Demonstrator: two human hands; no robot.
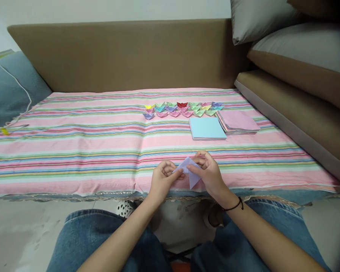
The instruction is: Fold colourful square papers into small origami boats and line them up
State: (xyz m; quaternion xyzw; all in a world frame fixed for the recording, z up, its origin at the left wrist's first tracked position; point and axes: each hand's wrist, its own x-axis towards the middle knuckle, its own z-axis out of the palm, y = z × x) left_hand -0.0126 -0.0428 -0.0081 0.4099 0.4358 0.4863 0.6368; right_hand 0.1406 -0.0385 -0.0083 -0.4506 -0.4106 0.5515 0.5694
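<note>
A partly folded sheet of lilac origami paper [195, 179] is held up between my two hands, near the front edge of the striped cloth. My left hand [164, 177] pinches its left corner between thumb and fingers. On the other side my right hand [211, 172] grips the paper, thumb across the front and fingers behind. One pointed flap hangs downward between the hands. Farther back, several small folded paper boats [175, 113] in many colours stand in rows. In front of them lie a stack of light blue paper squares [207, 128] and a stack of pink-topped paper [239, 121].
A striped cloth [73, 151] covers the seat, with a brown backrest [124, 56] behind it. Brown and grey cushions [297, 105] are piled along the right side. A white cable [19, 85] runs over the blue fabric at the left. My knees are below the front edge.
</note>
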